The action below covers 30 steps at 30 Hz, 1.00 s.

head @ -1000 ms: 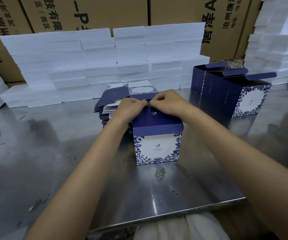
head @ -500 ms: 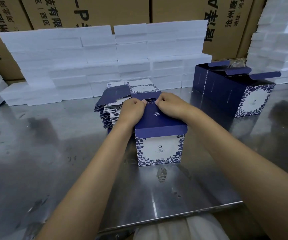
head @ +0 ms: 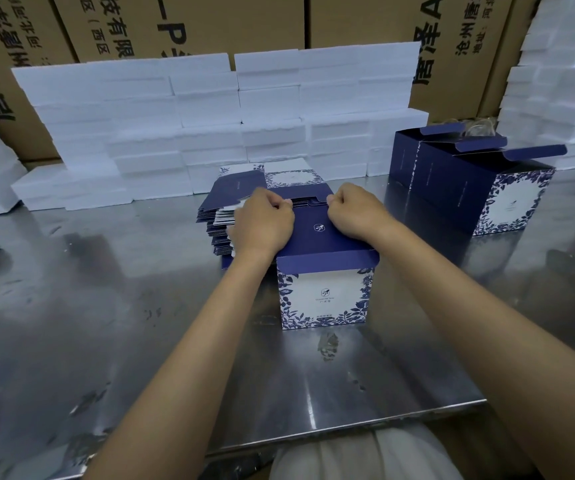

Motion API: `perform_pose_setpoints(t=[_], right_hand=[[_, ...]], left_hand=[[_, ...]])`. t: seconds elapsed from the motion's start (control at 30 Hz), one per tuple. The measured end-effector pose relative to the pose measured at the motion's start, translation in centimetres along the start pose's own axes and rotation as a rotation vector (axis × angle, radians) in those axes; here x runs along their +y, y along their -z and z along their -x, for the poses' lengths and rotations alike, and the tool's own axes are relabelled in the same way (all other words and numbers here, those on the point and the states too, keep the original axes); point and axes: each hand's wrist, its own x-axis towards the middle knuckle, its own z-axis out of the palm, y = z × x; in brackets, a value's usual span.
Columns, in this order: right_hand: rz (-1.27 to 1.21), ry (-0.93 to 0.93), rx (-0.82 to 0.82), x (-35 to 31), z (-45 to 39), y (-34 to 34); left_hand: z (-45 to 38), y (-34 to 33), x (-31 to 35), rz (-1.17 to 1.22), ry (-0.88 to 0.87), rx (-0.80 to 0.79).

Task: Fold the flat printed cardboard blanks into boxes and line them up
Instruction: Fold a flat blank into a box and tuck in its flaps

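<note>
A navy and white floral box (head: pixel 324 299) stands upright on the steel table (head: pixel 106 306) in front of me. Its navy top panel is folded over. My left hand (head: pixel 261 223) and my right hand (head: pixel 351 213) rest on that top with curled fingers, pinching its far edge, a small gap apart. Behind and left of the box lies a stack of flat printed blanks (head: pixel 234 199). At the right stand two folded boxes (head: pixel 480 188) in a row, their top flaps open.
White foam slabs (head: pixel 209 126) are piled along the back and at the right (head: pixel 556 98) and left sides. Brown shipping cartons (head: pixel 182 22) stand behind them. The table's near edge (head: pixel 348 427) runs just before my lap.
My two hands have moved slightly apart along the far edge of the box top. The box stays in place.
</note>
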Motion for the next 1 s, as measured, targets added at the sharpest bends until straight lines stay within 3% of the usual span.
perform_pose_setpoints(t=[0.07,0.13,0.2,0.3,0.4,0.47,0.83,1.0], right_hand=[[0.060,0.007,0.035,0.0,0.1,-0.1],[0.115,0.012,0.061,0.1,0.0,-0.1],[0.139,0.013,0.081,0.1,-0.1,-0.1],[0.207,0.112,0.188,0.0,0.3,0.0],[0.252,0.431,0.347,-0.5,1.3,0.4],[0.136,0.530,0.305,-0.7,2.4,0.6],[-0.361,0.519,0.130,3.0,6.7,-0.7],[-0.480,0.567,0.043,4.1,7.1,-0.6]], left_hand=[[0.1,0.5,0.2,-0.062,-0.175,0.067],[0.8,0.8,0.6,-0.110,-0.396,0.018],[2.3,0.8,0.8,-0.149,-0.491,-0.083],[4.3,0.7,-0.8,0.010,-0.516,-0.140],[5.3,1.2,-3.0,0.369,-0.471,-0.230],[5.3,1.3,-3.8,0.448,-0.459,-0.275],[4.7,0.1,-4.0,0.480,-0.516,-0.159],[4.6,0.3,-4.7,0.481,-0.521,-0.212]])
